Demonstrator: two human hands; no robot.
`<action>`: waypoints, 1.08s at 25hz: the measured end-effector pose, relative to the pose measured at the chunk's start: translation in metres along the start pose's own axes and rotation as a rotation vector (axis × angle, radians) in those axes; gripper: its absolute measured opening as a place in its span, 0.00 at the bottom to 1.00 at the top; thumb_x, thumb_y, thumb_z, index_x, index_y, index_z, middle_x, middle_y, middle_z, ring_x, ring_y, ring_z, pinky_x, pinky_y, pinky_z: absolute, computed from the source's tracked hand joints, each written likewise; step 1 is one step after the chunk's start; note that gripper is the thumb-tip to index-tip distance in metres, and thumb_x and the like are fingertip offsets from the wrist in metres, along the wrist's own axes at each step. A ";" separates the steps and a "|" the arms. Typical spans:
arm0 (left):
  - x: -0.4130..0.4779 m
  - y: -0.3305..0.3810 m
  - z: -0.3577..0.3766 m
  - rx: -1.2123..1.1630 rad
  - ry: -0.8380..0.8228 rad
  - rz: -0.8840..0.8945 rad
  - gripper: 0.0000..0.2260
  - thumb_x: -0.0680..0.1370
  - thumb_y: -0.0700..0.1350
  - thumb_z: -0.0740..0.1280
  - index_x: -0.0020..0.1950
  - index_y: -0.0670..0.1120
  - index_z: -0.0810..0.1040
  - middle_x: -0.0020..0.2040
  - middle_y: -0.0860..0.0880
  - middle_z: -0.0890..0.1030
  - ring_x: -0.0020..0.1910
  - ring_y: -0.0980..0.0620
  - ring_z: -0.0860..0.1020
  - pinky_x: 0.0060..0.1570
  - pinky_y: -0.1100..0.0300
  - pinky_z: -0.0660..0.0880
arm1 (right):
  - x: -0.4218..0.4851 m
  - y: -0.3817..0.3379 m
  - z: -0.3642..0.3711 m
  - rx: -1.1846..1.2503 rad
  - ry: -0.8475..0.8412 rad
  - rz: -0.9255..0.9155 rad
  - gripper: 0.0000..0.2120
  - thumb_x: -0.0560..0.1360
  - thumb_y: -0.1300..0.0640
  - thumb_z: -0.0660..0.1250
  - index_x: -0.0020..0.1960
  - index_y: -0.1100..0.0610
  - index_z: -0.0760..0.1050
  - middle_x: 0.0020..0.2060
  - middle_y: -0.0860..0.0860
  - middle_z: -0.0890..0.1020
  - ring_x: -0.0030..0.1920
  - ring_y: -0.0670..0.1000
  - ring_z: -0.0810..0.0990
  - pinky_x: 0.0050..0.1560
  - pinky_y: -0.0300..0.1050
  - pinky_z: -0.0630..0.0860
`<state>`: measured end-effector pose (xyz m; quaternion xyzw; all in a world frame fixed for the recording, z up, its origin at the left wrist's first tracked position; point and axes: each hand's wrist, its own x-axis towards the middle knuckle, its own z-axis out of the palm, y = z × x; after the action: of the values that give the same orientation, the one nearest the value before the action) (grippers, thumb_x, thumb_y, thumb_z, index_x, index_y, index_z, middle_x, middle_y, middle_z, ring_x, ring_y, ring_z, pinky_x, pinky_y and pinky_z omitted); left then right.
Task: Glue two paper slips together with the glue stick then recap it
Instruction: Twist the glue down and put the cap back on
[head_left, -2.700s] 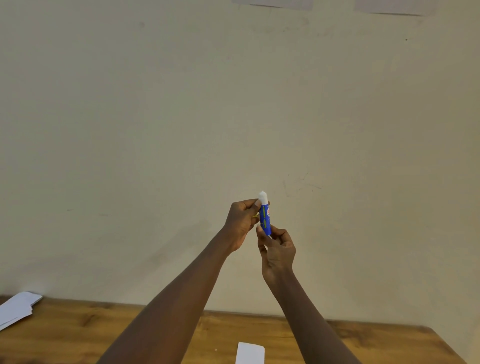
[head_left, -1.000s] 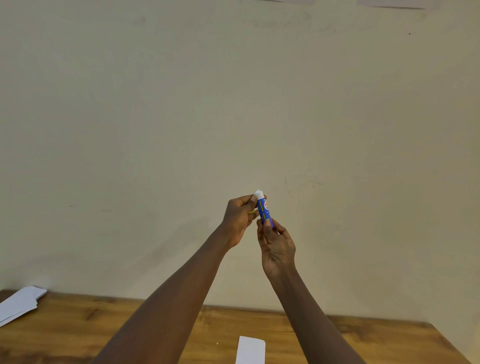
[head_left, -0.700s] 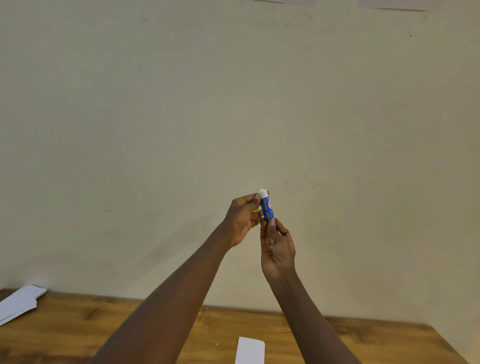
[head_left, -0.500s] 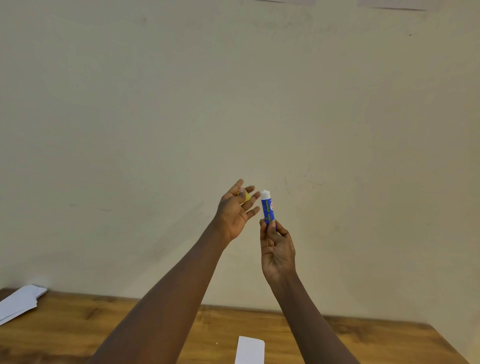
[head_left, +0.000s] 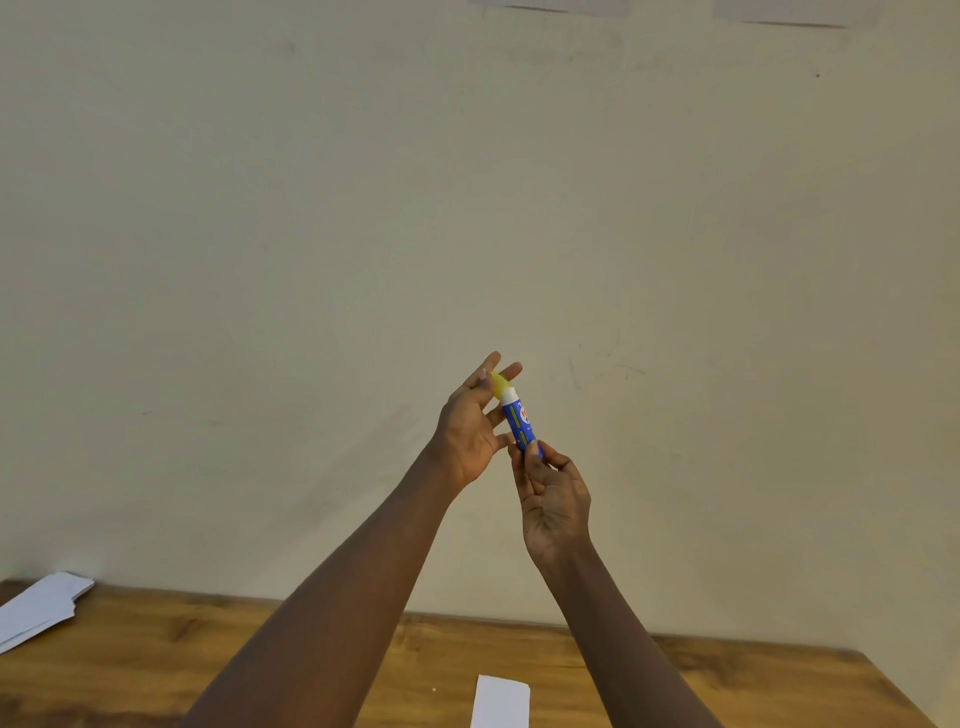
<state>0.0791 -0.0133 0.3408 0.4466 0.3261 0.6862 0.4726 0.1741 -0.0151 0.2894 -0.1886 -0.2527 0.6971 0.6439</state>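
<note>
I hold a blue glue stick (head_left: 521, 421) upright in the air in front of the wall. My right hand (head_left: 553, 499) pinches its lower end with the fingertips. A yellow cap (head_left: 501, 385) sits at the stick's white top end, and my left hand (head_left: 467, 431) pinches it between the thumb and a finger while the other fingers stretch out straight. Whether the cap is fully seated I cannot tell. One white paper slip (head_left: 501, 701) lies on the wooden table (head_left: 156, 660) below my arms, cut off by the bottom edge.
A small stack of white paper slips (head_left: 39, 613) lies at the table's far left, against the plain beige wall. The table's right corner shows at the lower right.
The left hand let go of the stick's bare white tip, spread its fingers with the yellow cap among them, then brought the cap onto the tip. The right hand kept its hold.
</note>
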 end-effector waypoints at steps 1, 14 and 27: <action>-0.001 0.002 0.000 0.075 -0.009 0.004 0.17 0.81 0.46 0.49 0.70 0.51 0.62 0.69 0.48 0.69 0.65 0.42 0.68 0.58 0.40 0.66 | 0.000 -0.001 0.000 -0.013 0.008 -0.008 0.07 0.71 0.70 0.64 0.41 0.59 0.74 0.46 0.60 0.78 0.40 0.54 0.82 0.32 0.36 0.81; 0.000 0.012 0.014 0.571 -0.027 0.247 0.17 0.81 0.39 0.50 0.69 0.42 0.64 0.58 0.34 0.77 0.54 0.44 0.76 0.51 0.61 0.74 | -0.002 -0.004 0.014 -0.081 0.141 -0.121 0.10 0.70 0.73 0.64 0.36 0.60 0.75 0.42 0.58 0.78 0.36 0.54 0.81 0.33 0.36 0.80; -0.004 -0.030 0.006 0.720 -0.069 0.192 0.15 0.81 0.41 0.53 0.65 0.46 0.71 0.54 0.39 0.80 0.54 0.47 0.77 0.51 0.59 0.74 | 0.011 0.006 -0.029 -0.900 -0.063 -0.285 0.05 0.70 0.65 0.68 0.43 0.62 0.72 0.39 0.60 0.81 0.37 0.56 0.81 0.44 0.49 0.77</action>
<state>0.0958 -0.0061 0.3155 0.6354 0.4871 0.5534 0.2296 0.1850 -0.0014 0.2635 -0.3911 -0.5724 0.4283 0.5796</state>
